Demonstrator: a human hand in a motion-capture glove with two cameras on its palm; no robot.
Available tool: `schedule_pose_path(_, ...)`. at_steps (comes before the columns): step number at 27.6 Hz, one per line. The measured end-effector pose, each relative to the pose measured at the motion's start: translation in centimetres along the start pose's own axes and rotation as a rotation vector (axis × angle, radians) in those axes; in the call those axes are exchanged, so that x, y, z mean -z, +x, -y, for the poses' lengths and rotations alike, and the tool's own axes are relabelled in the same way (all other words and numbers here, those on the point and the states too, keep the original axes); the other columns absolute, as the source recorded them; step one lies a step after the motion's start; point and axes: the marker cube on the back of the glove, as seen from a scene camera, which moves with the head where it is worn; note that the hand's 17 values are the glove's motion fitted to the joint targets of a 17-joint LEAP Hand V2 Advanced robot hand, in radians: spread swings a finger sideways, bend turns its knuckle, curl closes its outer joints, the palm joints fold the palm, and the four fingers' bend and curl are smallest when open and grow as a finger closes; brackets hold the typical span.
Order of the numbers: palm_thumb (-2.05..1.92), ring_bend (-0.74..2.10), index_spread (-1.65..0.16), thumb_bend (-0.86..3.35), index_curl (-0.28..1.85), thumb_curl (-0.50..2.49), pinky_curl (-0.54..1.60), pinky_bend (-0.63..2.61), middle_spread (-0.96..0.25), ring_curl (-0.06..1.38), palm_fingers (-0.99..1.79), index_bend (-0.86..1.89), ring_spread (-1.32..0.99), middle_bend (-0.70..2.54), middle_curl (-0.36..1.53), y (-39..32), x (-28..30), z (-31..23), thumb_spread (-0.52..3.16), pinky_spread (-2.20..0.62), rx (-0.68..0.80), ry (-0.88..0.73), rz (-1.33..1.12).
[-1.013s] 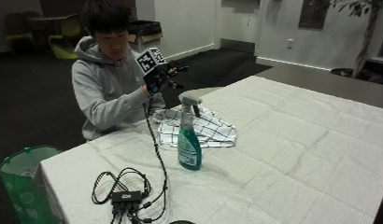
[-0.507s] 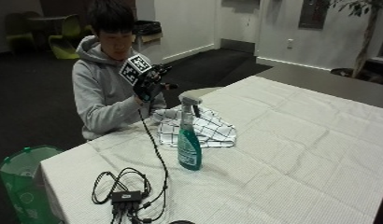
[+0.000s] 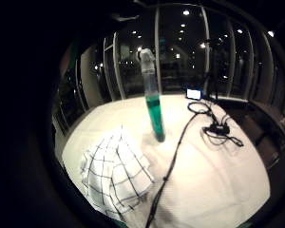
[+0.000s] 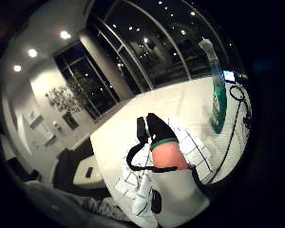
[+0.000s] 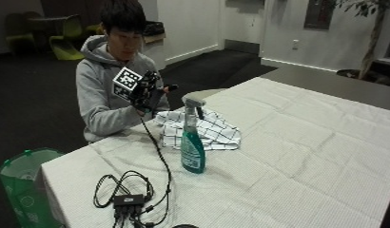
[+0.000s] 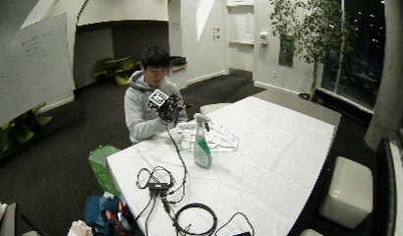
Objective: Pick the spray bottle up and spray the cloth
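Observation:
A clear spray bottle [image 5: 192,145] with green liquid and a white trigger head stands upright on the white table [image 5: 296,156]. Just behind it lies a crumpled white cloth with a dark check [image 5: 204,129]. My gloved right hand [image 5: 147,92] is raised in front of the person's chest, above the table's near edge and to the left of the cloth. Its fingers are relaxed and hold nothing. The palm views show the bottle [image 3: 154,111] [image 4: 217,95] standing beyond the cloth [image 3: 116,173] [image 4: 192,142], with one finger [image 4: 164,142] stretched over the cloth.
A black cable runs from the glove down to a small black hub with looped wires [image 5: 128,199] on the table's near end. A green bin [image 5: 21,185] stands on the floor by that corner. A coiled cable [image 6: 195,219] lies at the table's end.
My hand has drawn back from above the cloth toward the person's chest and sunk a little. Bottle and cloth have not moved.

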Motion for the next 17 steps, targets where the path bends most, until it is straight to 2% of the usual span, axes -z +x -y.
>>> schedule_pose_path(2, 0.63, 0.36, -0.23, -0.01, 0.18, 0.34, 0.32, 0.49, 0.06, 0.21, 0.13, 0.07, 0.12, 0.2, 0.27, 1.0, -0.6, 0.2, 0.99, 0.25, 0.008, 0.041, 0.046)
schedule_pose_path(5, 0.64, 0.38, -0.22, -0.02, 0.17, 0.35, 0.33, 0.51, 0.07, 0.23, 0.12, 0.08, 0.13, 0.21, 0.28, 2.5, -1.9, 1.3, 0.99, 0.25, -0.075, 0.073, 0.118)
schedule_pose_path(17, 0.64, 0.43, -0.2, -0.03, 0.16, 0.37, 0.34, 0.54, 0.09, 0.25, 0.1, 0.11, 0.14, 0.24, 0.31, 5.8, -6.4, 4.1, 0.99, 0.26, -0.272, 0.035, 0.186)
